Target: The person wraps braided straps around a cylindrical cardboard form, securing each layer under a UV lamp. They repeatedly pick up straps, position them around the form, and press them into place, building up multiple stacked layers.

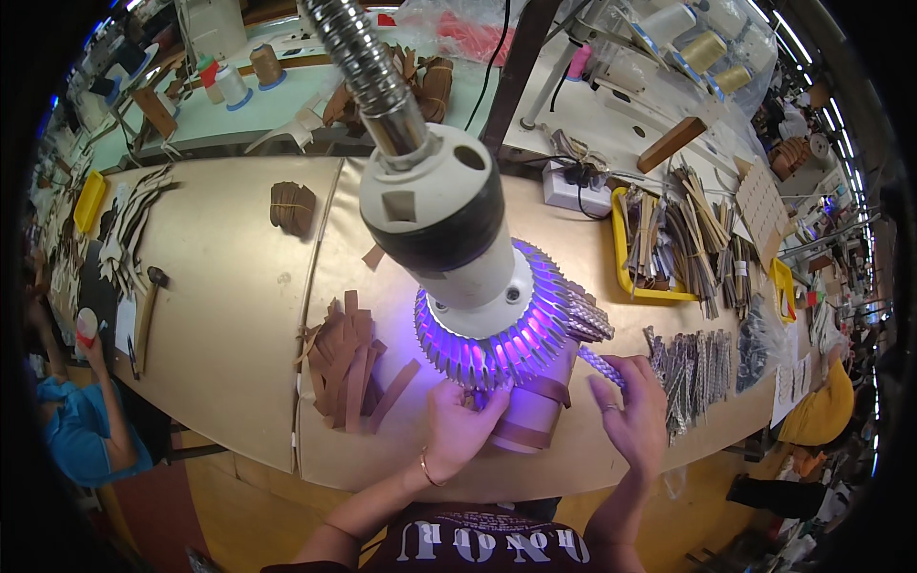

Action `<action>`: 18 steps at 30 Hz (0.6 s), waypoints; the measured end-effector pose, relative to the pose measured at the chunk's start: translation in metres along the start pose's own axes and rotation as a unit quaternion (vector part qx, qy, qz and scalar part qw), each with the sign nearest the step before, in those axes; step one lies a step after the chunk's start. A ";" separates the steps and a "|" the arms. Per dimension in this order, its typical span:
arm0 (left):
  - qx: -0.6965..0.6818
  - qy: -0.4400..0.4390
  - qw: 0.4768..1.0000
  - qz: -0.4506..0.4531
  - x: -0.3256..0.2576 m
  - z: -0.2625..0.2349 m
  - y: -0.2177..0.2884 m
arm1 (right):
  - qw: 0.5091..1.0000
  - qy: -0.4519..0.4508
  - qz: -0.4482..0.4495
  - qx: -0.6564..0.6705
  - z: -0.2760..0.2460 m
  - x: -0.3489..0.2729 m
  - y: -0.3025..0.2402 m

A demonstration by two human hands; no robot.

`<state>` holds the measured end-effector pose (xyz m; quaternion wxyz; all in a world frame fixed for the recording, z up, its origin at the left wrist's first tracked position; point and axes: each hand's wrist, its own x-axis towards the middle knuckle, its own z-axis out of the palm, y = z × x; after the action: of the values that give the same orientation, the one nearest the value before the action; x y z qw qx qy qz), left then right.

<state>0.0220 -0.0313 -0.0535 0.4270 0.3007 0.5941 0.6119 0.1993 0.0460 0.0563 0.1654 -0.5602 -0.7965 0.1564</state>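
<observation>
From the head camera I see my left hand point(460, 427) reaching up from the lower edge, wrist bent, its fingers curled around a brown strap piece point(535, 413) that sits on the table point(239, 315) right under the violet-lit lamp head point(458, 248). My right hand point(632, 413) comes in beside it, palm facing left and fingers loosely bent, fingertips pinching the end of a braided strip point(600, 361). A loose pile of brown leather strips point(349, 368) lies to the left, near the left hand.
</observation>
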 end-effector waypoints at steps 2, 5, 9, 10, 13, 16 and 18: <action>-0.034 -0.003 0.999 -0.019 -0.001 0.000 -0.005 | 0.999 -0.009 0.014 0.031 -0.008 -0.004 -0.004; -0.012 0.002 0.998 0.061 0.002 -0.002 -0.006 | 0.988 -0.043 0.044 0.142 -0.012 -0.011 -0.017; 0.113 -0.043 0.987 0.104 -0.007 -0.014 0.007 | 0.964 -0.049 0.072 0.251 0.007 -0.007 -0.035; 0.131 -0.035 0.981 0.137 -0.009 -0.014 0.010 | 0.959 -0.054 0.082 0.267 0.011 -0.005 -0.037; 0.143 -0.039 0.970 0.191 -0.010 -0.016 0.016 | 0.957 -0.053 0.087 0.272 0.020 -0.002 -0.041; 0.143 -0.046 0.964 0.219 -0.008 -0.016 0.015 | 0.954 -0.058 0.075 0.286 0.025 -0.001 -0.041; 0.151 -0.052 0.961 0.227 -0.008 -0.017 0.013 | 0.952 -0.065 0.072 0.291 0.029 0.000 -0.040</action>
<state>0.0091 -0.0454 -0.0412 0.2566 0.5198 0.5726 0.5797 0.1534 0.0317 0.0479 0.2570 -0.5320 -0.6834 0.4287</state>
